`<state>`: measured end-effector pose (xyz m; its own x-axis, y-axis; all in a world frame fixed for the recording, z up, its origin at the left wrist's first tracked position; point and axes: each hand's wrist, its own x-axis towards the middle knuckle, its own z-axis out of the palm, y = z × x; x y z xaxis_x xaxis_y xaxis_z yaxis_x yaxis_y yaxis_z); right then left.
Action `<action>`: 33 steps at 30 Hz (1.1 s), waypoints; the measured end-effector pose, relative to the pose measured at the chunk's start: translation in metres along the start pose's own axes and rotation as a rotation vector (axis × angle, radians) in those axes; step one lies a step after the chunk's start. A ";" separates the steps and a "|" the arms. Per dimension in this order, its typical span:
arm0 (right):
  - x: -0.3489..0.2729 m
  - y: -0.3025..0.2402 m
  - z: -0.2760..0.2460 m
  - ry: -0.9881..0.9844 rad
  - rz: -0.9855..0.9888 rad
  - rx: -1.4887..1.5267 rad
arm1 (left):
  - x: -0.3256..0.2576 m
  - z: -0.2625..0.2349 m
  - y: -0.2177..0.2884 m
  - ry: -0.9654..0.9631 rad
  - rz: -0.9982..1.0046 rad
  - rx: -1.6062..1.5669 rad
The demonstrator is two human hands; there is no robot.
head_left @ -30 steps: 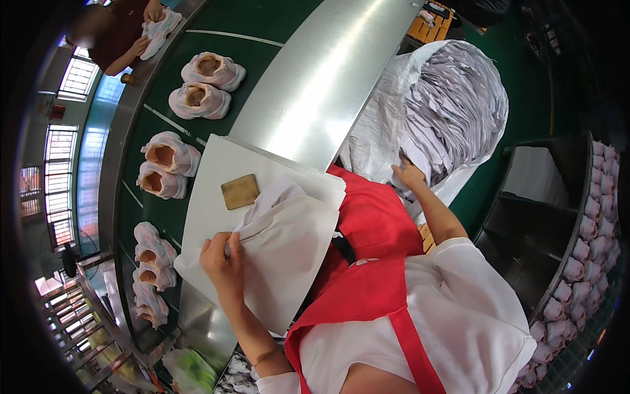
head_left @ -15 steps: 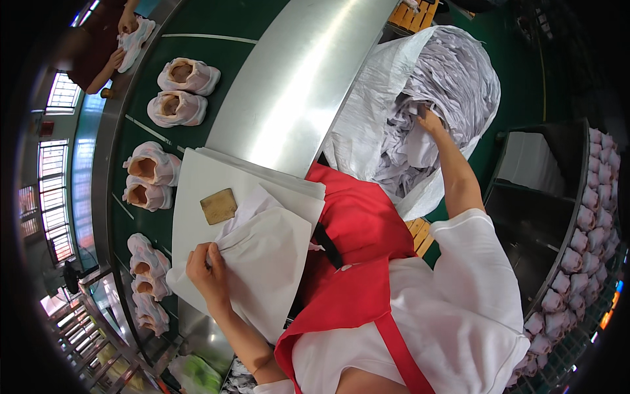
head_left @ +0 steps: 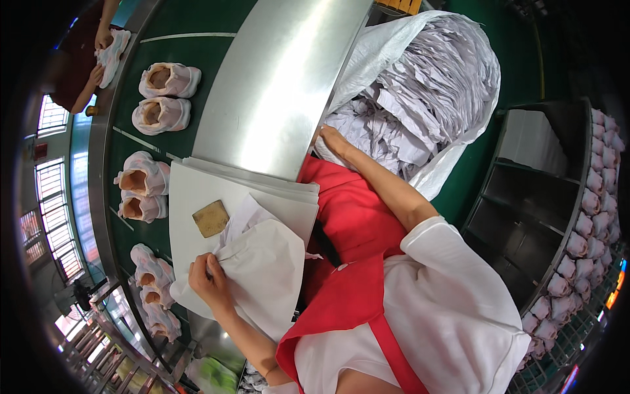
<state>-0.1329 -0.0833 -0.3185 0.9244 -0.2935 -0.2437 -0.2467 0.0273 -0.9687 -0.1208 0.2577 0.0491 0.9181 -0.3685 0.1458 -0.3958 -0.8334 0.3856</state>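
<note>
My left hand (head_left: 209, 280) pinches the gathered edge of a thin white paper sheet (head_left: 262, 262), which lies loosely over a stack of white boards (head_left: 187, 200). A small brownish square block (head_left: 210, 218) rests on the stack beside the sheet. My right hand (head_left: 335, 141) is at the near left side of a big white woven bag (head_left: 446, 174), close to the steel table's edge. Its fingers are curled and partly hidden, so I cannot make out what they grip. Crumpled and layered white paper (head_left: 440, 85) fills the bag.
The curved steel tabletop (head_left: 275, 85) stretches away beyond the stack. Left of it, pairs of pale shoes (head_left: 164, 115) stand on a green conveyor belt (head_left: 193, 20). Another person's hands (head_left: 98, 59) hold a shoe at far left. A rack of wrapped shoes (head_left: 577, 243) stands at right.
My right hand has left the paper inside the bag and moved left to the bag's near side. More crumpled paper shows at the bag's left. The left hand keeps its pinch.
</note>
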 end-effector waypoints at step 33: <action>-0.032 0.105 -0.083 -0.049 0.286 -1.012 | -0.012 0.007 -0.016 0.121 0.148 -0.118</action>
<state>-0.2127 -0.1501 -0.4079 0.7988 -0.3621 -0.4804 -0.5642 -0.7281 -0.3892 -0.1254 0.2722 0.0352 0.8489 -0.4252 0.3140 -0.5276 -0.7174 0.4549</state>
